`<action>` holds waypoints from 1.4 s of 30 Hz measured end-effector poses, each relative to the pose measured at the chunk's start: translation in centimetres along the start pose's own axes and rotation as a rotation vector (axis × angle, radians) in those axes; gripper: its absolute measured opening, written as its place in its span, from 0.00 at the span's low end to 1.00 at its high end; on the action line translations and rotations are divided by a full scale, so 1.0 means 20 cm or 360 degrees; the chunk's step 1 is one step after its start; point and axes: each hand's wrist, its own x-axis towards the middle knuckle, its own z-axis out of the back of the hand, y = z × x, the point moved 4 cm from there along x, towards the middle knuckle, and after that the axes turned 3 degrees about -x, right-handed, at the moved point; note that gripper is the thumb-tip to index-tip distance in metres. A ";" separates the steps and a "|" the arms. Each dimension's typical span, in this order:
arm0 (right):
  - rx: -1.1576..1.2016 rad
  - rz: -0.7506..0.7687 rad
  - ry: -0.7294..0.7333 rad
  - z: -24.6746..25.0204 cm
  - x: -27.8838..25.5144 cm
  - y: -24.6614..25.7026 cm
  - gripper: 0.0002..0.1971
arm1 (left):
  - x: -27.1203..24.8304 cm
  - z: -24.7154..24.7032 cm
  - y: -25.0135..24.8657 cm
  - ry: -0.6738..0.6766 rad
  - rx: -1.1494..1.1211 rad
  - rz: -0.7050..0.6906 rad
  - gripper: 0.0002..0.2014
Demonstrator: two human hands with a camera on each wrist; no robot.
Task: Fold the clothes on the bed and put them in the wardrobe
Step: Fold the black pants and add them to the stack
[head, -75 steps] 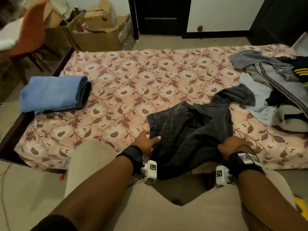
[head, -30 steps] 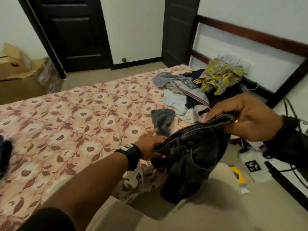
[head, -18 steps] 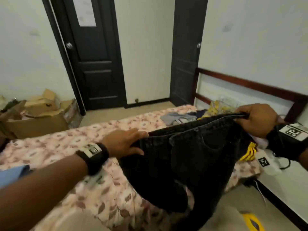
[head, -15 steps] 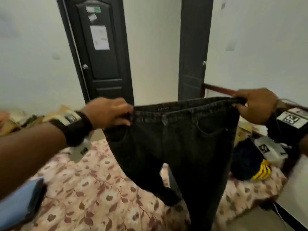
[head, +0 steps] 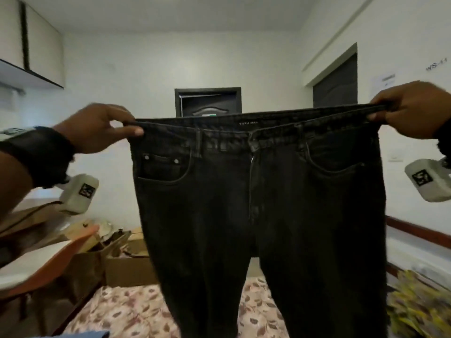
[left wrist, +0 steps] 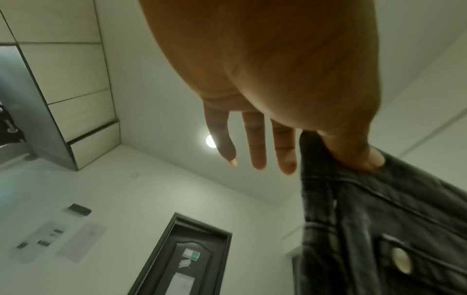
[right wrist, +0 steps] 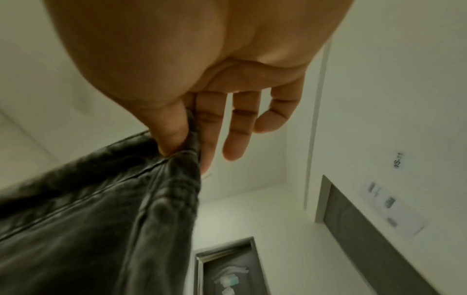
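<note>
With jeans point(head: 256, 203) hanging front-out above the bed point(head: 127, 311), waistband stretched taut, left hand point(head: 97, 128) and right hand point(head: 412, 109) each pinching a corner between thumb and forefinger, other fingers loose: best keep both pinches level, bring corners together, stack legs seam on seam.

Wall sign point(head: 436, 67): "WS-11", blurred | same wall sign point(right wrist: 398, 160): "WS-11", partly legible | waistband label point(head: 248, 123) inside black jeans point(head: 256, 203): small pale lettering, unreadable | door papers point(left wrist: 188, 259): illegible.
</note>
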 end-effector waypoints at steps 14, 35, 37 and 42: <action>0.0617 -0.0243 0.0314 -0.26 -0.09 0.24 0.10 | -0.17 0.06 0.18 0.0151 -0.0751 0.0753 0.09; 0.1621 -0.0436 0.0965 -1.21 -0.62 1.21 0.11 | -0.53 -1.24 -0.52 -0.0097 -0.1296 0.0696 0.15; 0.1655 -0.0326 0.1100 -1.20 -0.62 1.21 0.11 | -0.58 -1.24 -0.50 -0.0119 -0.1381 0.0635 0.31; 0.0813 0.0008 0.1409 -1.26 -0.57 1.15 0.38 | -0.62 -1.29 -0.45 0.0007 -0.1846 0.0603 0.34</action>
